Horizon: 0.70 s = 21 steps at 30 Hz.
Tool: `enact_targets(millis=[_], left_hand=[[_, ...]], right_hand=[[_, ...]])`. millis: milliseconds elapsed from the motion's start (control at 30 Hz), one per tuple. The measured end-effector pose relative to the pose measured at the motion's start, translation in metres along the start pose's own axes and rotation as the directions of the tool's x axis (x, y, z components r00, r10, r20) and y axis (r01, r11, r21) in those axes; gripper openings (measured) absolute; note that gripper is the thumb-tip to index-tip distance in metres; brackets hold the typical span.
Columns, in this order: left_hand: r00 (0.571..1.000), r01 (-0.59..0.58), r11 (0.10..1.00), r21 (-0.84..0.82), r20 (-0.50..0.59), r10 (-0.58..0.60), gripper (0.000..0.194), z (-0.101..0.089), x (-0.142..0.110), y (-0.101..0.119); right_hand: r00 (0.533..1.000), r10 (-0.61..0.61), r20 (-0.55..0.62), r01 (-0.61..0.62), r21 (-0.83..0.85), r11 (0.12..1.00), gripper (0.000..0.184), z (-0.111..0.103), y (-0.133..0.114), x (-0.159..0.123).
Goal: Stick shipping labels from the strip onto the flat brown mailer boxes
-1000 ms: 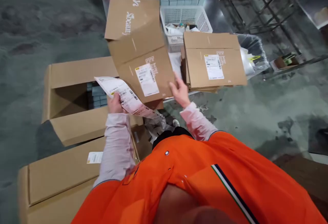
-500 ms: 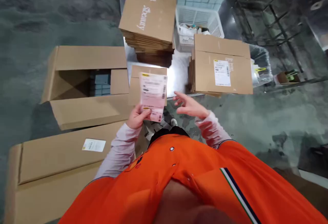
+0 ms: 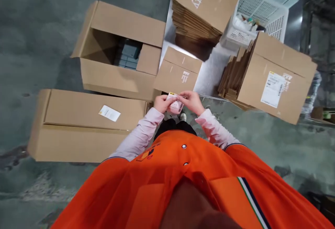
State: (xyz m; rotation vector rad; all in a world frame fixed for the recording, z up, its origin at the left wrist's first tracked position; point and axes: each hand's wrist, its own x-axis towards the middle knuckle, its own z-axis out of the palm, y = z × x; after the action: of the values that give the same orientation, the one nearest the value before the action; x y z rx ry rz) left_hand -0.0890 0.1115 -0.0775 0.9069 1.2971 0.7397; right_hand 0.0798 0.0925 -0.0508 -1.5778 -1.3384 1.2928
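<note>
Both my hands meet in front of my chest on a small pink-backed label sheet (image 3: 175, 104) with printed text and a yellow mark. My left hand (image 3: 161, 103) pinches its left edge, and my right hand (image 3: 191, 101) pinches its right and top edge. Just beyond them a flat folded cardboard box (image 3: 178, 71) lies on the metal table (image 3: 209, 75). My orange vest fills the lower part of the view.
A stack of flat boxes (image 3: 201, 9) sits at the back of the table, another labelled stack (image 3: 272, 75) at the right, with a white basket (image 3: 258, 19) behind. On the floor at left stand an open carton (image 3: 117, 51) holding grey boxes and a closed carton (image 3: 86, 124).
The flat box held up by my right hand a second ago is out of it. My right hand has come onto the label sheet, which both hands now hold low and close to my body.
</note>
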Motion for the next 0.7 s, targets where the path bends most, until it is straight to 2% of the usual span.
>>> enact_targets(millis=[67, 133, 233, 300, 367, 433, 500, 533, 567, 633, 667, 700], left_hand=[[0.997, 0.006, 1.000, 0.017, -0.071, -0.004, 0.050, -0.002, 0.007, -0.010], [0.998, 0.008, 1.000, -0.025, -0.060, -0.010, 0.052, -0.007, 0.020, -0.022], [0.988, 0.113, 0.988, -0.107, 0.119, -0.100, 0.064, -0.020, 0.046, -0.047], [0.957, 0.231, 0.964, -0.128, 0.210, -0.201, 0.070, -0.031, 0.060, -0.067], [0.933, 0.316, 0.939, -0.134, 0.223, -0.282, 0.073, -0.040, 0.067, -0.090], [0.913, 0.383, 0.916, -0.117, 0.198, -0.356, 0.075, -0.049, 0.062, -0.112], [0.886, 0.449, 0.891, -0.072, 0.171, -0.432, 0.076, -0.058, 0.046, -0.129], [0.873, 0.474, 0.879, -0.050, 0.158, -0.461, 0.075, -0.063, 0.036, -0.135], [0.866, 0.486, 0.873, -0.029, 0.149, -0.477, 0.074, -0.069, 0.025, -0.138], [0.874, 0.470, 0.883, -0.005, 0.144, -0.464, 0.071, -0.081, 0.006, -0.137], [0.886, 0.448, 0.894, 0.001, 0.138, -0.444, 0.070, -0.086, 0.000, -0.133], [0.900, 0.420, 0.907, 0.006, 0.124, -0.418, 0.071, -0.090, -0.002, -0.125]], right_hand=[[1.000, 0.013, 0.025, -0.014, 0.010, 1.000, 0.037, 0.004, 0.005, 0.009], [0.999, -0.030, -0.038, 0.029, -0.027, 0.999, 0.032, 0.008, 0.012, 0.026], [0.961, -0.130, -0.243, 0.076, -0.220, 0.973, 0.020, 0.009, 0.029, 0.073], [0.927, -0.116, -0.357, -0.010, -0.332, 0.943, 0.017, 0.007, 0.042, 0.114], [0.913, -0.057, -0.405, -0.124, -0.407, 0.905, 0.017, 0.004, 0.057, 0.151], [0.905, 0.000, -0.426, -0.221, -0.471, 0.854, 0.033, 0.001, 0.069, 0.177], [0.895, 0.003, -0.446, -0.278, -0.554, 0.785, 0.066, 0.002, 0.077, 0.192], [0.907, -0.025, -0.421, -0.265, -0.617, 0.741, 0.080, 0.004, 0.079, 0.196], [0.935, -0.068, -0.347, -0.207, -0.693, 0.691, 0.088, 0.007, 0.080, 0.198], [0.988, -0.139, -0.074, 0.021, -0.814, 0.581, 0.087, 0.017, 0.080, 0.199], [0.989, -0.141, 0.034, 0.106, -0.834, 0.541, 0.084, 0.024, 0.080, 0.197], [0.989, -0.127, 0.071, 0.128, -0.843, 0.523, 0.083, 0.031, 0.081, 0.194]])
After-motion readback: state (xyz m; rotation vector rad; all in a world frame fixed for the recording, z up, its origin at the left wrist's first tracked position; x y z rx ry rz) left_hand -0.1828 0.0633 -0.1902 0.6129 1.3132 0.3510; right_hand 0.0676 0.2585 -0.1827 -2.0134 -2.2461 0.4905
